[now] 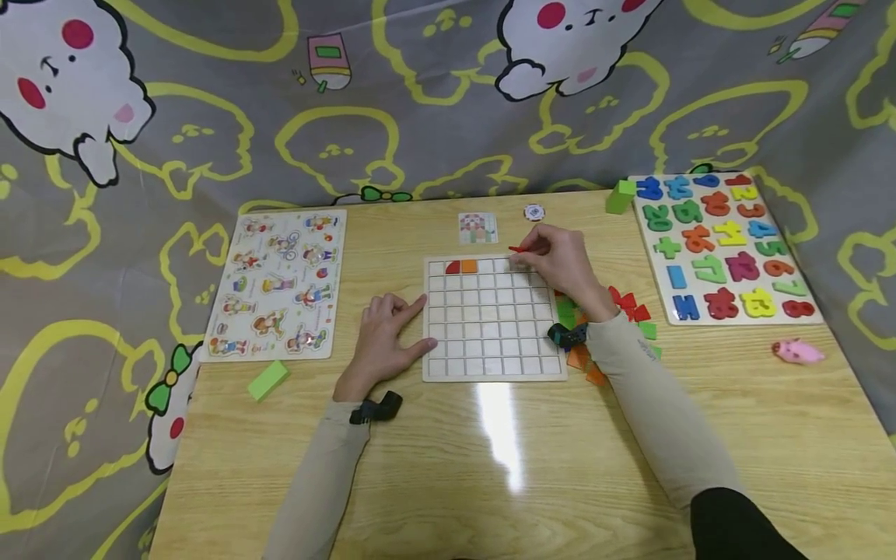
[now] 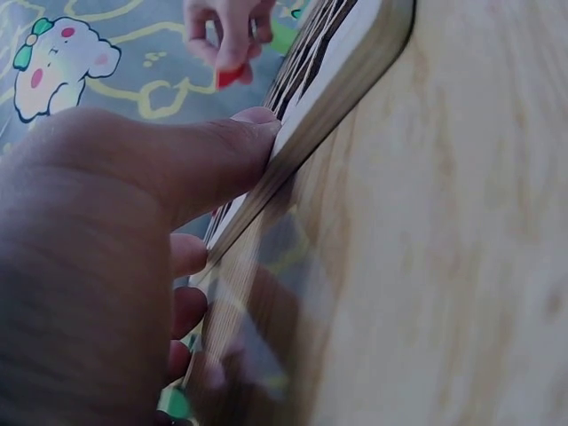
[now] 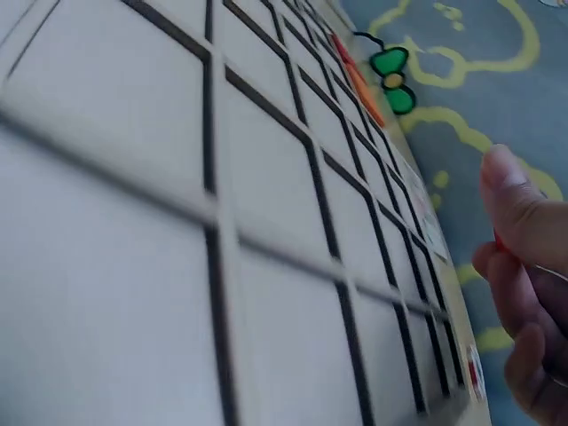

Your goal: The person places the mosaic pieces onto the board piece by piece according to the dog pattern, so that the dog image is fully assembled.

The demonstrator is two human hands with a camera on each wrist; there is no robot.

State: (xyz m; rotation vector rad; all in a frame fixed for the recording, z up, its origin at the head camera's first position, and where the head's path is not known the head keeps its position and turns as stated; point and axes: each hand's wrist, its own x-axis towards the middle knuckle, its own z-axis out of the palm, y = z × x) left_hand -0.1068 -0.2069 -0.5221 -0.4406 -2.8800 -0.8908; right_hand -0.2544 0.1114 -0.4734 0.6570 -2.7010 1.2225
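A wooden grid board point(image 1: 490, 315) with square cells lies in the middle of the table. In its top row sit a red piece with a curved edge point(image 1: 453, 267) and an orange square tile point(image 1: 469, 267), side by side. My left hand point(image 1: 383, 342) rests at the board's left edge, thumb and forefinger spread and touching it. The left wrist view shows that thumb point(image 2: 213, 155) against the wooden rim. Above the board's top right part, my right hand point(image 1: 556, 260) pinches a small red tile point(image 1: 517, 250) between thumb and fingers; the fingers hide most of it.
Loose red, green and orange tiles point(image 1: 578, 357) lie right of the board, partly under the right forearm. Behind it are a patterned card point(image 1: 477, 228) and a round chip point(image 1: 534, 212). A picture puzzle point(image 1: 273, 288), number puzzle point(image 1: 728, 249), green blocks point(image 1: 269, 381) and pink pig point(image 1: 799, 351) stand around.
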